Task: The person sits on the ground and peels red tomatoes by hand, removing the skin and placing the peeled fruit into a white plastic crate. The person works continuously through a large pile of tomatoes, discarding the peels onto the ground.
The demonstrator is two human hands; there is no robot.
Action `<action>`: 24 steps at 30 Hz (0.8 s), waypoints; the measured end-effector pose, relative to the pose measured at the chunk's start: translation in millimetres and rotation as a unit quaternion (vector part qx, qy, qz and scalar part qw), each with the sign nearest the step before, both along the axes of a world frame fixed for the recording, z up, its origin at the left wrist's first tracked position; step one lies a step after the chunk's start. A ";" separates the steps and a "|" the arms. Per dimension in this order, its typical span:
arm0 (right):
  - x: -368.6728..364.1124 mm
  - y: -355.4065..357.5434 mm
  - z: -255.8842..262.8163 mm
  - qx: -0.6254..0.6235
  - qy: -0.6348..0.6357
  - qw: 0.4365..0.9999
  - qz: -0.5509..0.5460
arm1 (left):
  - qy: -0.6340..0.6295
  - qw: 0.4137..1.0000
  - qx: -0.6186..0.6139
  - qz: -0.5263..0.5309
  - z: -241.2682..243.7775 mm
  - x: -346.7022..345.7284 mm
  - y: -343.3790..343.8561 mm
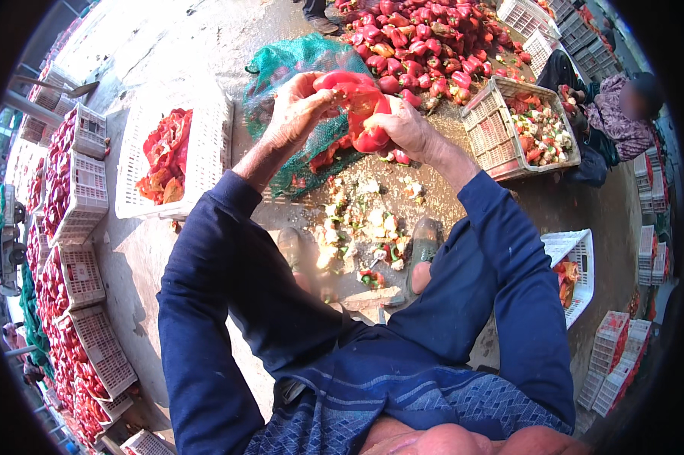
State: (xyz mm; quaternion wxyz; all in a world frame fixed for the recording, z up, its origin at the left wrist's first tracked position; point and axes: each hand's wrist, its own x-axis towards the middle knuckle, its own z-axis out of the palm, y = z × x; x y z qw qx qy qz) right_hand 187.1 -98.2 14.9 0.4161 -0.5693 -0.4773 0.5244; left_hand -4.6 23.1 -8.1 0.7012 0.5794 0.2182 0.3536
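Observation:
Both hands grip an opened red bell pepper (360, 102), its inner wall showing between them. My left hand (303, 108) pinches the upper left part with thumb and fingers. At the lower right part, my right hand (405, 126) has its thumb pressed on the flesh. Just beyond and below the hands lies a green mesh sack (262, 102) with peppers under its netting. On the ground between my shoes, pepper cores and seeds (383, 222) are scattered, some with green stems.
A large pile of red bell peppers (418, 42) lies ahead. A white crate (208, 153) with opened peppers stands left; a crate of cores (492, 136) stands right, near a seated person (617, 114). Another white crate (583, 284) sits by my right leg. Filled crates (83, 199) line the far left.

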 end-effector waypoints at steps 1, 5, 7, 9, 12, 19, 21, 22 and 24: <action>-1.6 0.5 -0.7 0.020 -0.015 1.000 0.001 | 0.030 0.999 -0.008 -0.010 -6.4 0.7 1.9; -4.4 2.2 -8.3 0.049 0.002 0.999 -0.001 | 0.032 0.991 -0.099 -0.084 -6.7 6.6 -7.9; -12.6 -0.3 -1.9 0.045 -0.020 0.999 0.000 | -0.004 0.977 -0.161 -0.137 -7.7 4.9 -11.3; -9.6 2.0 -13.4 0.057 -0.083 0.995 0.005 | -0.064 0.967 -0.172 -0.176 -6.4 8.6 -17.5; 3.4 9.9 -41.3 0.077 -0.227 0.971 0.015 | -0.067 0.972 -0.174 -0.144 -0.1 9.5 -24.8; 3.0 1.7 -10.0 0.103 -0.259 0.960 -0.035 | 0.028 0.989 -0.112 -0.096 -12.0 11.5 -18.0; 9.5 2.2 -8.8 0.146 -0.266 0.952 -0.040 | 0.047 0.987 -0.110 -0.105 -9.9 11.7 -22.0; 10.6 3.3 -10.4 0.166 -0.252 0.952 -0.046 | 0.058 0.985 -0.111 -0.117 -15.4 12.4 -19.4; 7.2 0.5 -2.0 0.227 -0.287 0.929 -0.049 | 0.082 0.980 -0.114 -0.139 -24.3 12.8 -12.9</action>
